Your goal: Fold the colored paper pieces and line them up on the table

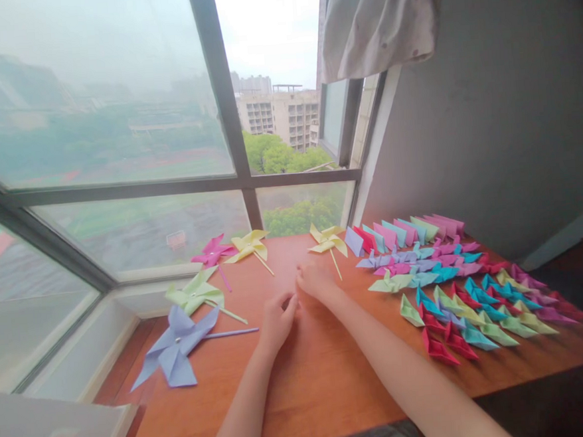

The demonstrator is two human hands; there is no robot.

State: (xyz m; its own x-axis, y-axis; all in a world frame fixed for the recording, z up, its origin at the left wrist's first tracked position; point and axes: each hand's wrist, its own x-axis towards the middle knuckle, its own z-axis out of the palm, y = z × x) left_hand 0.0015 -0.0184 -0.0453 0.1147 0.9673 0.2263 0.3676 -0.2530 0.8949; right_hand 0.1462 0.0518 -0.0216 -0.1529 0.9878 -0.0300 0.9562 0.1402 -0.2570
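Note:
Over the middle of the wooden table (327,382), my left hand (277,320) is closed, its thumb and index finger drawn together. Just beyond it and to the right, my right hand (316,281) is curled closed and bent inward. Whatever the fingers of either hand may hold is too small or hidden to make out. To the left lie a lavender paper pinwheel (177,343) and a light green pinwheel (195,293). Farther back are a magenta pinwheel (212,252) and a yellow pinwheel (248,246). A pale yellow pinwheel (327,238) lies just behind my right hand.
Rows of folded paper boats (472,309) fill the table's right side, with paper birds (410,278) behind them. Upright folded paper pieces (397,234) line the back. Windows (137,236) border the far and left edges; a curtain (380,26) hangs above.

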